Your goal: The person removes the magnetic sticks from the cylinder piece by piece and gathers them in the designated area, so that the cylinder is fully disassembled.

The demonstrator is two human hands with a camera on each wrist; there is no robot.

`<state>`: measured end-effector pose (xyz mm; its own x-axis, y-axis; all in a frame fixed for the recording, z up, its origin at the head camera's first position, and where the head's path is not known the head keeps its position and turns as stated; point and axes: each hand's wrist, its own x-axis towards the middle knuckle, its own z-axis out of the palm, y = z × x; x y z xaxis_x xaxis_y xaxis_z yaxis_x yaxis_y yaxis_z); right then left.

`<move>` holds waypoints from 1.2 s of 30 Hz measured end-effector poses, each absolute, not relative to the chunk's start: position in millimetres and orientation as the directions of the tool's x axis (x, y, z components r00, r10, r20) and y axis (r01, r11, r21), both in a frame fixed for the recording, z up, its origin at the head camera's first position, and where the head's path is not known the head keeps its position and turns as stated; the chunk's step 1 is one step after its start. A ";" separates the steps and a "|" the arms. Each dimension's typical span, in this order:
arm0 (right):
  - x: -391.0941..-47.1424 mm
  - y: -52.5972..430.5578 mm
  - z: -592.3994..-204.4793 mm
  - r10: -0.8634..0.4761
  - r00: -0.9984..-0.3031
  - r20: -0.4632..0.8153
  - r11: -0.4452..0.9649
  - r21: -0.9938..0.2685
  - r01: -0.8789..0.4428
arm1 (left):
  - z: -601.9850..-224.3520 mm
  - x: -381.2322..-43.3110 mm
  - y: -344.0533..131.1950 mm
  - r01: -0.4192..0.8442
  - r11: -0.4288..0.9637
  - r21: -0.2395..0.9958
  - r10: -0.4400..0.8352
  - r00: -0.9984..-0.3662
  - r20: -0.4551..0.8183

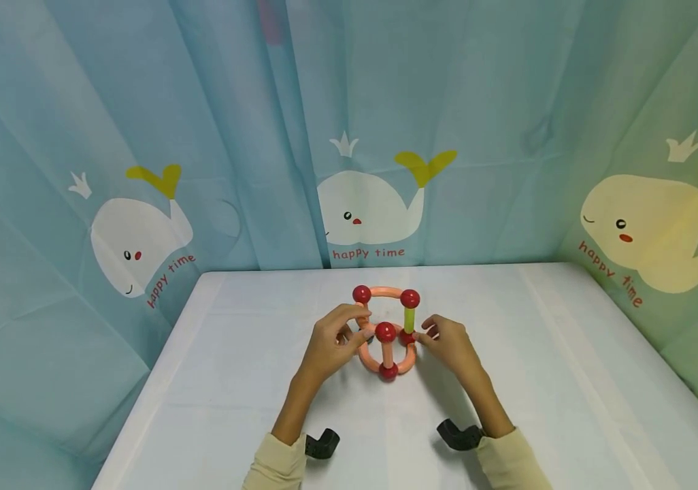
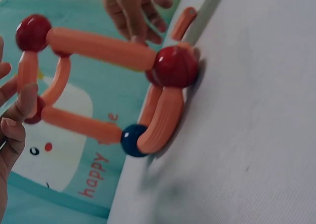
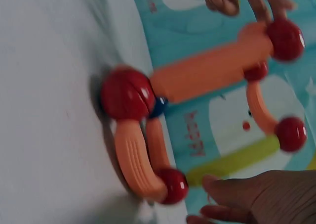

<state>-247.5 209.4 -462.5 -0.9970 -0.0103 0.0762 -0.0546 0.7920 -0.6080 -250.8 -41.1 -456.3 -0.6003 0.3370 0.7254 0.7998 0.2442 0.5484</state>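
Note:
A frame of orange rods and red balls [image 1: 388, 371] stands on the table, with one yellow-green rod [image 1: 409, 320] at its right and a blue ball [image 2: 134, 140] low at its left. My left hand [image 1: 332, 344] is at the frame's upper left. Its thumb and fingers pinch the curved orange rod [image 2: 27, 68] behind the upper front red ball [image 1: 386, 332]. On the other side, my right hand [image 1: 449, 344] has its thumb against the lower end of the green rod, right by the lower right red ball [image 3: 173, 186]. Its other fingers are loosely bent, apart from the thumb.
The white table [image 1: 214, 381] reaches back to a light blue curtain [image 1: 496, 136] printed with whales. A black angled piece [image 1: 322, 444] sits at the left wrist, and a similar black piece [image 1: 459, 435] at the right wrist, both above the table's near part.

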 end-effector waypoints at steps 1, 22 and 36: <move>-246.4 205.1 -462.5 -0.016 -0.999 0.040 0.793 -0.607 -0.037 | -456.6 -251.8 -43.4 0.798 0.250 0.548 0.332 -0.602 0.726; -244.1 177.4 -476.8 0.019 -0.999 0.038 0.811 -0.585 -0.007 | -455.5 -254.8 -53.8 0.807 0.322 0.495 0.432 -0.591 0.681; -256.1 177.2 -492.4 -0.047 -0.990 0.133 0.694 -0.708 -0.127 | -452.0 -249.8 -52.2 0.803 0.261 0.536 0.483 -0.589 0.648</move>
<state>-256.1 177.2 -492.4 -0.9901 -0.0465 0.1326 -0.1275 0.6943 -0.7083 -249.8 -52.2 -452.0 -0.5895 0.4829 0.6476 0.8027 0.2606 0.5364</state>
